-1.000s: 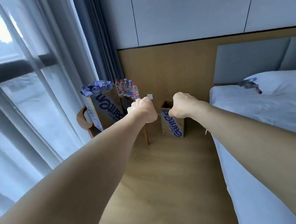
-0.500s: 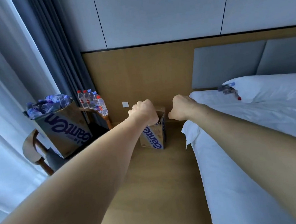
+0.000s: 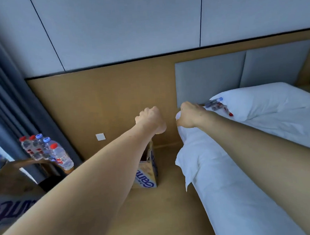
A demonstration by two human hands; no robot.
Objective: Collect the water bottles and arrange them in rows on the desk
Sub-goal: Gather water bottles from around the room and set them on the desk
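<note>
Clear plastic water bottles with red and blue caps (image 3: 218,105) lie on the white bed (image 3: 246,193) against the white pillow (image 3: 269,99) — just beyond the right hand (image 3: 190,115). It and the left hand (image 3: 150,120) are both fists, fingers curled in, nothing visibly held. More upright bottles (image 3: 47,151) crowd a brown wooden ledge (image 3: 31,162) at left, with a printed cardboard box (image 3: 146,174) on the floor. Risk — a hasty grab on soft bedding could roll a bottle away. The desk isn't in view.
</note>
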